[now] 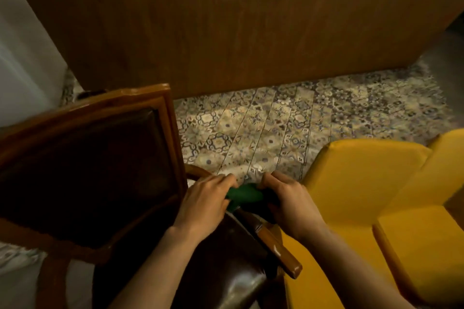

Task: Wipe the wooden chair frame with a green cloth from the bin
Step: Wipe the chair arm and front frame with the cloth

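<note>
The left hand [203, 202] and the right hand [288, 204] both grasp a small bunched green cloth [242, 193] between them, low beside the glossy brown wooden chair frame [173, 133]. A yellow padded chair [356, 183] stands just right, on the patterned tile floor [276, 128].

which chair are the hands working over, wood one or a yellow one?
The wooden chair with the dark leather seat, on the left. Both hands, left hand and right hand, grip the green cloth above its seat edge; the yellow chairs sit untouched alongside.

Patterned tile floor [276, 128], wooden counter front [226, 40], yellow seats [364, 183]
</note>
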`<move>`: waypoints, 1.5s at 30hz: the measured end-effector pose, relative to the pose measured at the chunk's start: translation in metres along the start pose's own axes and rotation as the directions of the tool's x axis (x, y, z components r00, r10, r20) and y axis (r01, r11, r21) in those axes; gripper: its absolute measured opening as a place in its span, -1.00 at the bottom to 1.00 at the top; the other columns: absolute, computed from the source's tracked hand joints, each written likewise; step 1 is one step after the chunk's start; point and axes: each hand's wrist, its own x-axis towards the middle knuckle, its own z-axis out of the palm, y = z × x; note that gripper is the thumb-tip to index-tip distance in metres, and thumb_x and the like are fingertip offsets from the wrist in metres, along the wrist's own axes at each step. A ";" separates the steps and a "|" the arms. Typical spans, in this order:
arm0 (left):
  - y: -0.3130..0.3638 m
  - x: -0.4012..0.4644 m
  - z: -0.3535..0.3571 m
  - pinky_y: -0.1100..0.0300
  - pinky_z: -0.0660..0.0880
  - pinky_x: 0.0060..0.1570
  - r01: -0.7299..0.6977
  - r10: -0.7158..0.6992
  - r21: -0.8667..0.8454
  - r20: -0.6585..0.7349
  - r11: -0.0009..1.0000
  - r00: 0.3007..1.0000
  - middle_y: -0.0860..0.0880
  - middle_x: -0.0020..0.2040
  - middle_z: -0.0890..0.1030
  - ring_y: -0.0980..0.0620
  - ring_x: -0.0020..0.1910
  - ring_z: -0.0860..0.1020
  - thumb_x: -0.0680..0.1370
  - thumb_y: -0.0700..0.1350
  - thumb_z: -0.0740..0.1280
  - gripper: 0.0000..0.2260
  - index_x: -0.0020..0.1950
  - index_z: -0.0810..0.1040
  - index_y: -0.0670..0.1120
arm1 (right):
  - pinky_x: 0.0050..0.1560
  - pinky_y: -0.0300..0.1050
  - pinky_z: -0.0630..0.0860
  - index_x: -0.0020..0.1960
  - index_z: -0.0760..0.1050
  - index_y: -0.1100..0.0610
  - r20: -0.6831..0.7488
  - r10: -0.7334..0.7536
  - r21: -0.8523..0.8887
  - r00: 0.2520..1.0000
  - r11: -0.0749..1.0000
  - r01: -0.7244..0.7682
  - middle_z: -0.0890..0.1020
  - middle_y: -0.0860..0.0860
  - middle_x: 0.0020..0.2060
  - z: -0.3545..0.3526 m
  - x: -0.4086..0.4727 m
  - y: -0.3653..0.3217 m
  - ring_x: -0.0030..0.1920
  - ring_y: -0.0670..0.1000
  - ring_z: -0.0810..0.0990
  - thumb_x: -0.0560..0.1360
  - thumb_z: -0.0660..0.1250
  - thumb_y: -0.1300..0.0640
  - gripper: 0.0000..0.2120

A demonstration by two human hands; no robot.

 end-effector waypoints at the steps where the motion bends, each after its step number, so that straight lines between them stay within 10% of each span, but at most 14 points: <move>1: -0.007 0.003 0.013 0.13 0.48 -0.05 0.014 -0.014 -0.002 0.014 1.000 1.000 0.12 0.05 0.63 0.04 0.05 0.58 0.43 -0.21 0.49 -0.62 0.10 0.45 0.11 | -0.17 -0.10 0.40 0.04 0.42 -0.06 0.024 0.010 0.010 1.000 1.000 -0.010 0.53 -0.08 0.01 0.012 0.007 0.010 -0.04 0.06 0.56 0.43 0.41 0.17 -0.73; 21: -0.062 0.009 0.210 0.10 0.54 0.03 0.346 -0.337 -0.063 0.121 0.936 0.934 0.12 0.17 0.55 0.06 0.07 0.56 0.42 -0.24 0.45 -0.63 0.15 0.50 0.07 | 0.20 0.02 0.51 0.53 0.28 -0.02 0.314 -0.154 0.093 0.937 0.987 0.131 0.42 0.04 0.39 0.187 0.039 0.138 0.30 0.10 0.42 0.53 0.27 -0.03 -0.42; 29: -0.116 0.045 0.184 -0.05 0.27 0.44 0.276 -0.270 -0.074 0.076 0.958 0.960 0.10 0.40 0.49 0.09 0.44 0.36 0.57 0.05 0.19 -0.66 0.34 0.45 0.09 | -0.01 0.07 0.64 0.41 0.48 0.03 0.302 -0.118 0.067 0.946 0.992 0.103 0.55 0.05 0.33 0.194 0.060 0.135 0.17 0.13 0.57 0.52 0.43 0.00 -0.52; 35: -0.178 0.114 0.195 -0.04 -0.15 0.58 0.195 -0.236 0.203 0.200 0.960 0.951 0.03 0.66 0.07 0.04 0.63 -0.13 0.69 0.12 -0.11 -0.50 0.62 0.18 0.03 | -0.02 0.05 0.66 0.36 0.54 0.08 0.256 -0.109 0.090 0.961 0.992 0.089 0.60 0.07 0.32 0.198 0.066 0.131 0.16 0.16 0.64 0.46 0.51 0.10 -0.52; 45: -0.196 0.114 0.212 -0.02 -0.08 0.58 0.192 -0.214 0.154 0.144 0.969 0.966 0.08 0.61 0.22 0.10 0.62 0.01 0.67 0.13 -0.21 -0.44 0.61 0.22 -0.02 | 0.07 0.07 0.58 0.41 0.49 -0.02 0.312 -0.049 0.068 0.949 0.997 0.029 0.55 -0.05 0.35 0.205 0.106 0.119 0.25 0.10 0.57 0.56 0.36 0.01 -0.59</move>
